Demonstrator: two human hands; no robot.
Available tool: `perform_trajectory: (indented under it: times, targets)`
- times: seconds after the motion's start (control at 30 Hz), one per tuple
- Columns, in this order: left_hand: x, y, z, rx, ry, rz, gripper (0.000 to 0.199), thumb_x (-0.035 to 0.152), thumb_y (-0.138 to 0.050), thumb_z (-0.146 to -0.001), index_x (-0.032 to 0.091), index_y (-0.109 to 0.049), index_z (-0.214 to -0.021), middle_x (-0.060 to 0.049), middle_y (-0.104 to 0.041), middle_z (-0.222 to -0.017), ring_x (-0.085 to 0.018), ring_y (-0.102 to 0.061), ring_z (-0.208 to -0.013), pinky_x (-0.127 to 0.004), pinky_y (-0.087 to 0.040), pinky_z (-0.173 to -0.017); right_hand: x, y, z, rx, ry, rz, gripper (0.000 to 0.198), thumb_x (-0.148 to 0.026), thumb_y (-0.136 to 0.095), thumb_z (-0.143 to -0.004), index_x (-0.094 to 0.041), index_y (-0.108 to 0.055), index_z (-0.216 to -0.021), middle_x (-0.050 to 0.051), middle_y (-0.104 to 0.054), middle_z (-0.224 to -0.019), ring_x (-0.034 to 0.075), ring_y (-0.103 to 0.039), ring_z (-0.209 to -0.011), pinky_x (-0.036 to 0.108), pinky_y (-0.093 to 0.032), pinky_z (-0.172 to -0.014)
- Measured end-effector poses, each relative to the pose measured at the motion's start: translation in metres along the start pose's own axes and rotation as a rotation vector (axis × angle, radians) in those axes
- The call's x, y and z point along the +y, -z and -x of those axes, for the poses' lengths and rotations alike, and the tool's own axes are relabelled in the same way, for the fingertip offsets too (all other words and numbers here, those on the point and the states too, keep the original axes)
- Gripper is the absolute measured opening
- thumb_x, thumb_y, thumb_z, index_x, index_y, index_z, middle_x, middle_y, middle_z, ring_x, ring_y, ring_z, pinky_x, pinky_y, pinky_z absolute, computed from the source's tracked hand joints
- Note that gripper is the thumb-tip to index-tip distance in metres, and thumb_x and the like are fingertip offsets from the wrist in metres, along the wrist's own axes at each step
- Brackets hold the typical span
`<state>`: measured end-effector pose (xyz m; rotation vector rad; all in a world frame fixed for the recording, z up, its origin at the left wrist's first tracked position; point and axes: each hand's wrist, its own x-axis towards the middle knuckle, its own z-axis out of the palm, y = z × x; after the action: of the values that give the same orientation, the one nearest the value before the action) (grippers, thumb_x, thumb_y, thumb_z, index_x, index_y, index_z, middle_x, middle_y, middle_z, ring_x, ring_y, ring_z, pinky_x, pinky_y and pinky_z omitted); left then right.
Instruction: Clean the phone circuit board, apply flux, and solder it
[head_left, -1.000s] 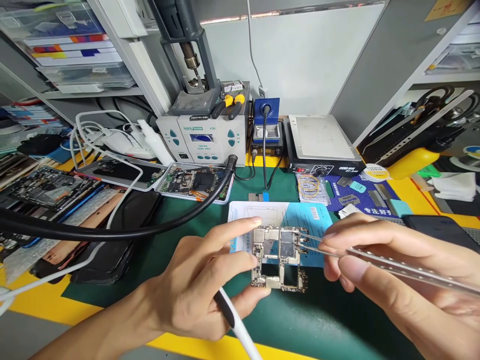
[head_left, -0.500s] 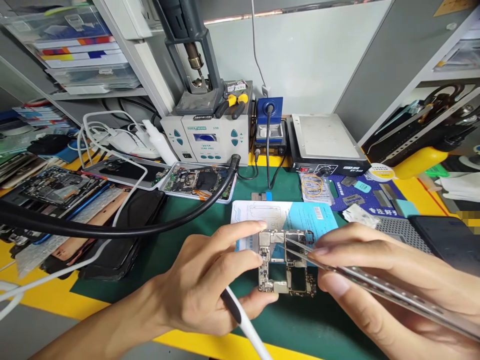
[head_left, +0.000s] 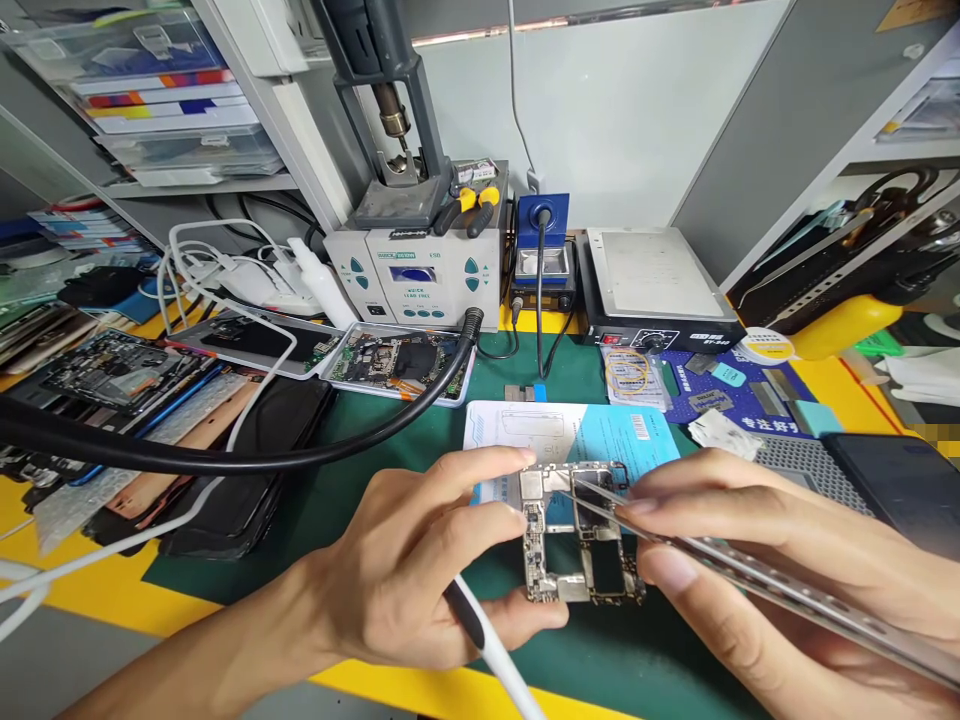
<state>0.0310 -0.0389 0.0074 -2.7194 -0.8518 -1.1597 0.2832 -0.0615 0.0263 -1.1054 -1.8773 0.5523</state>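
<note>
My left hand point(head_left: 397, 550) grips a phone circuit board point(head_left: 534, 545) by its left side, fingers at the upper left and thumb at the bottom edge. The board is held up and has large cut-out openings with small parts along its rims. A white rod-like object with a black section point(head_left: 487, 640) sticks out below the same hand; its far end is hidden by the fingers. My right hand point(head_left: 750, 540) is closed on metal tweezers point(head_left: 795, 590). Their slightly parted tips are over the upper middle of the board; whether they touch it I cannot tell.
Behind the board lies a white-and-blue box point(head_left: 630, 430) on the green mat point(head_left: 397, 470). A thick black hose point(head_left: 337, 455) arcs across the left from the grey rework station point(head_left: 412, 280). Phone parts are stacked at left point(head_left: 112, 380); a hot plate point(head_left: 660, 280) stands behind.
The board has tilted slightly, its lower edge shifting down and to the right. The left thumb has moved with it. The tweezers stay almost in place over the board.
</note>
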Motion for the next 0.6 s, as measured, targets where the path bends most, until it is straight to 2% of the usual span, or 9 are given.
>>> perform_trajectory:
  times: [0.2, 0.33, 0.47, 0.6]
  targets:
    - [0.001, -0.001, 0.000, -0.013, 0.013, -0.014, 0.038, 0.045, -0.074, -0.086, 0.012, -0.061, -0.099, -0.022, -0.075, -0.109, -0.024, -0.076, -0.100, -0.027, -0.065, -0.073, 0.001, -0.001, 0.001, 0.001, 0.006, 0.023, 0.020, -0.018, -0.075, -0.083, -0.033, -0.073, -0.097, -0.002, -0.076, -0.095, 0.017, -0.075, -0.081, 0.023, -0.061, -0.073]
    - [0.001, -0.002, -0.001, -0.014, 0.016, -0.025, 0.038, 0.045, -0.076, -0.084, 0.012, -0.061, -0.099, -0.022, -0.075, -0.111, -0.023, -0.076, -0.101, -0.027, -0.064, -0.075, -0.003, -0.008, -0.008, 0.056, -0.022, 0.029, 0.010, -0.032, -0.078, -0.083, -0.029, -0.077, -0.093, 0.004, -0.077, -0.088, 0.025, -0.077, -0.080, 0.032, -0.064, -0.068]
    - [0.001, -0.002, -0.003, -0.013, 0.016, -0.024, 0.039, 0.044, -0.078, -0.082, 0.012, -0.062, -0.098, -0.022, -0.075, -0.111, -0.023, -0.076, -0.101, -0.027, -0.065, -0.075, -0.009, -0.016, -0.021, 0.100, -0.061, 0.020, 0.022, -0.049, -0.078, -0.081, -0.028, -0.078, -0.090, 0.006, -0.077, -0.083, 0.029, -0.077, -0.080, 0.036, -0.065, -0.067]
    - [0.000, 0.000, -0.003, -0.018, 0.014, -0.018, 0.037, 0.041, -0.078, -0.082, 0.012, -0.062, -0.098, -0.023, -0.075, -0.110, -0.023, -0.075, -0.102, -0.027, -0.065, -0.074, -0.010, -0.016, -0.021, 0.101, -0.077, 0.011, 0.027, -0.053, -0.077, -0.080, -0.028, -0.078, -0.089, 0.007, -0.076, -0.082, 0.030, -0.077, -0.081, 0.037, -0.065, -0.068]
